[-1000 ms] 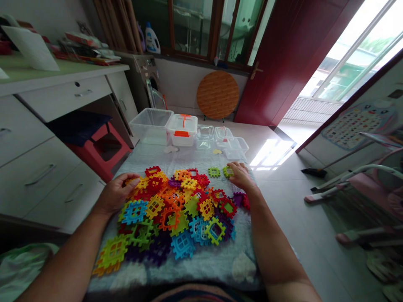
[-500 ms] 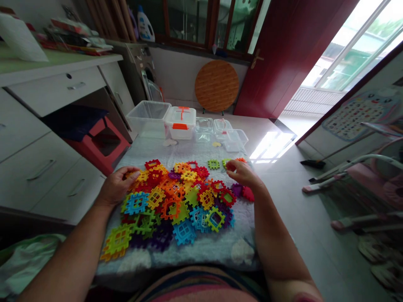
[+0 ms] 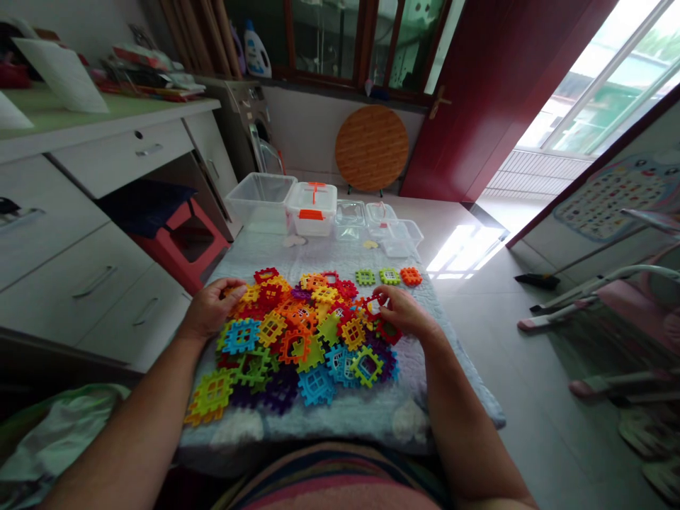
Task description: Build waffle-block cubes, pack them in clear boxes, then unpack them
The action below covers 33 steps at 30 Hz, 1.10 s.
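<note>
A heap of colourful plastic interlocking blocks (image 3: 297, 318), square with notched edges and many with window openings, lies spread over the cloth-covered table. At the heap's left edge rests my left hand (image 3: 211, 312), fingers curled and thumb against yellow blocks; whatever may be inside its fingers is hidden. My right hand (image 3: 404, 312) is at the heap's right side, its thumb and fingertips pinched on a red block (image 3: 372, 305). Beyond it, a plain green block (image 3: 365, 277), a green window block (image 3: 389, 275) and an orange block (image 3: 411, 276) lie in a row.
Along the table's far side stand a large clear bin (image 3: 261, 198), a lidded box with orange latches (image 3: 313, 212) and smaller clear containers (image 3: 402, 237). A red stool (image 3: 185, 241) is to the left; a pink chair (image 3: 627, 297) is to the right.
My right hand has moved from the row at the far right back to the heap, onto a red block. The orange block is uncovered. My left hand stays at the heap's left edge.
</note>
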Available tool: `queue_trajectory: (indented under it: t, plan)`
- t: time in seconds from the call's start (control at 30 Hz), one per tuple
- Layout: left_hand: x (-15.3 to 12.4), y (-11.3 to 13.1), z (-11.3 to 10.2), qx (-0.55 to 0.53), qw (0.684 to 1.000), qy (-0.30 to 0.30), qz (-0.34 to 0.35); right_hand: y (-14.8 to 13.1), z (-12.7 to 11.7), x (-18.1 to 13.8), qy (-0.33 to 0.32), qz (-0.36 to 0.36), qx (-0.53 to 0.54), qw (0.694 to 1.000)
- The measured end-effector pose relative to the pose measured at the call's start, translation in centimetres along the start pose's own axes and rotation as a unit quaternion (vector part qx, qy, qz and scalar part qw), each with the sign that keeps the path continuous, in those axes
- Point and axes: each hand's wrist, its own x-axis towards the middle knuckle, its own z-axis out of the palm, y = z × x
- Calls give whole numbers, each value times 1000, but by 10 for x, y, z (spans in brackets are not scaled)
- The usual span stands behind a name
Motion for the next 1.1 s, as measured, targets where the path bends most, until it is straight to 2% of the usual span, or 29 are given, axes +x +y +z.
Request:
queue_trajectory:
  t: [0.13, 0.27, 0.43, 0.53, 0.67, 0.8, 1.0, 1.1]
  plan:
    - [0, -1, 1, -7, 1000, 1, -3, 15, 2, -2, 68, 12, -24, 997]
    - [0, -1, 2, -13, 1000, 14, 0, 5, 5, -2, 120, -25, 16, 992]
    - [0, -2, 3, -21, 1000, 21, 6, -38, 15, 0, 75, -178, 45, 980]
    - [0, -3, 3, -19, 1000, 23, 7, -56, 25, 1, 39, -214, 5, 976]
    - [0, -3, 3, -12, 1000, 27, 9, -66, 34, 0, 15, -212, -25, 977]
    - [0, -2, 3, -9, 999, 28, 11, -67, 36, 2, 34, -214, 10, 976]
    - [-1, 1, 3, -7, 999, 36, 12, -54, 38, 11, 142, -174, 176, 958]
    - [-1, 2, 2, -10, 999, 39, 12, -49, 40, 14, 218, -145, 213, 942]
